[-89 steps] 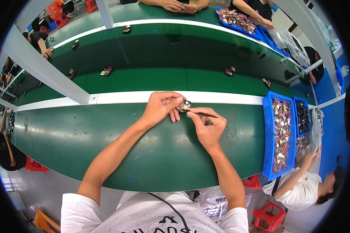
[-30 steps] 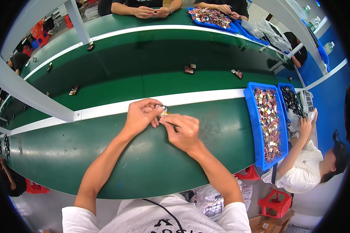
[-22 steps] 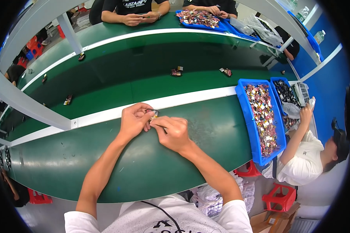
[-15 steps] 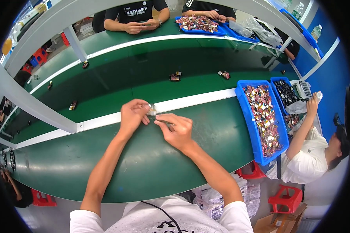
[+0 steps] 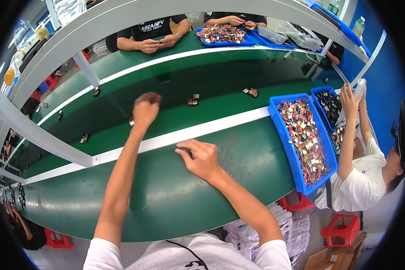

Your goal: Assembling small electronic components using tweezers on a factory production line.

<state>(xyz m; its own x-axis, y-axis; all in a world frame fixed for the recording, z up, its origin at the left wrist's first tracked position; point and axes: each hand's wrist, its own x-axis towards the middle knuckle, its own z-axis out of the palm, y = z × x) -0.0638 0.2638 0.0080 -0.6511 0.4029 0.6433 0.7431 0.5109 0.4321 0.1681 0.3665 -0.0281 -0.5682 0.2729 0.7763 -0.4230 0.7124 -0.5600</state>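
Note:
My left hand [image 5: 146, 110] reaches over the green conveyor belt [image 5: 166, 119], its fingers smeared by motion, so whether it holds anything cannot be made out. Beside its wrist lies a small part [image 5: 131, 120], mostly covered by the hand. Over the near green tabletop [image 5: 238, 166] my right hand [image 5: 201, 158] is closed in a pinch. Between thumb and forefinger it grips a thin dark tool [image 5: 183, 148], which resembles tweezers, with the tip toward the left. On the belt beyond are other small wired parts, one pair [image 5: 192, 100] ahead of my hands and another [image 5: 251, 92] farther right.
A blue bin [image 5: 297, 180] full of small parts stands at the right. Beside it are a bin of black pieces [image 5: 329, 105] and a co-worker in white [image 5: 364, 180]. Two people sit across the belt. A white rail [image 5: 211, 130] divides belt from tabletop; a frame post [image 5: 54, 135] rises at left.
My left hand has left my right hand and moved forward over the belt; the small silvery part between them no longer shows. The right hand keeps its pinch. The co-worker at right has raised both hands.

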